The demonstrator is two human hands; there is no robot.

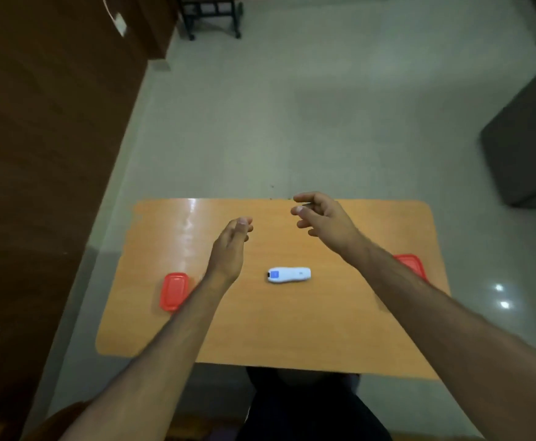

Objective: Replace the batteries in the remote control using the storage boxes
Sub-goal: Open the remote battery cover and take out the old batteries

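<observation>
A white remote control (288,275) with a small blue screen at its left end lies flat in the middle of the orange table (292,329). A storage box with a red lid (173,291) sits at the table's left, partly behind my left forearm. A second red-lidded box (410,265) at the right is mostly hidden by my right forearm. My left hand (230,249) hovers above the table, up and left of the remote, fingers loosely together and holding nothing. My right hand (320,218) floats near the far edge, fingers curled apart and empty.
The table is small with rounded corners and pale tiled floor all around it. A dark wooden wall (37,154) runs along the left. A dark cabinet (527,148) stands at the right, and a black wheeled frame (211,17) at the top.
</observation>
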